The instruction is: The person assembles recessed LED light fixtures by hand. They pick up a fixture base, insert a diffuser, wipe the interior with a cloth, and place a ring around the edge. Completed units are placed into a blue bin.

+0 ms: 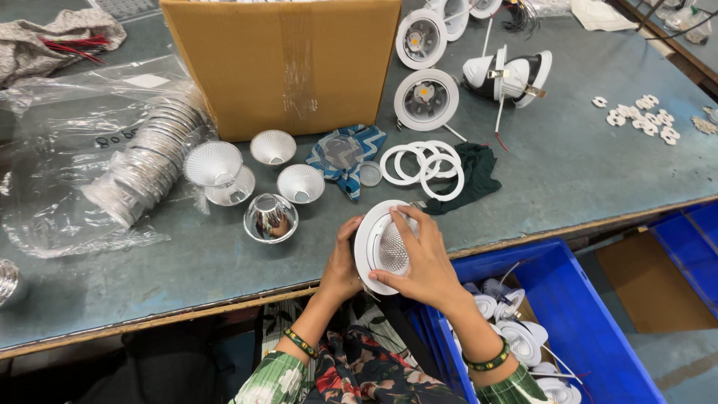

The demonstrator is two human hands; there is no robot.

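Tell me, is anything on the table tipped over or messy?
Yes. One white lamp near the table's far edge lies on its side, while two lamps beside it face up. A stack of shiny reflectors has slumped sideways, half out of its clear bag.

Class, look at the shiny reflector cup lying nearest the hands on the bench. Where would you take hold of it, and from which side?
Probably by its wide outer rim, coming from above. The reflector cup lies near the bench edge with its mouth facing up and tilted toward the camera, so the rim is exposed all round, while its polished inside would smudge. The left hand is nearest.
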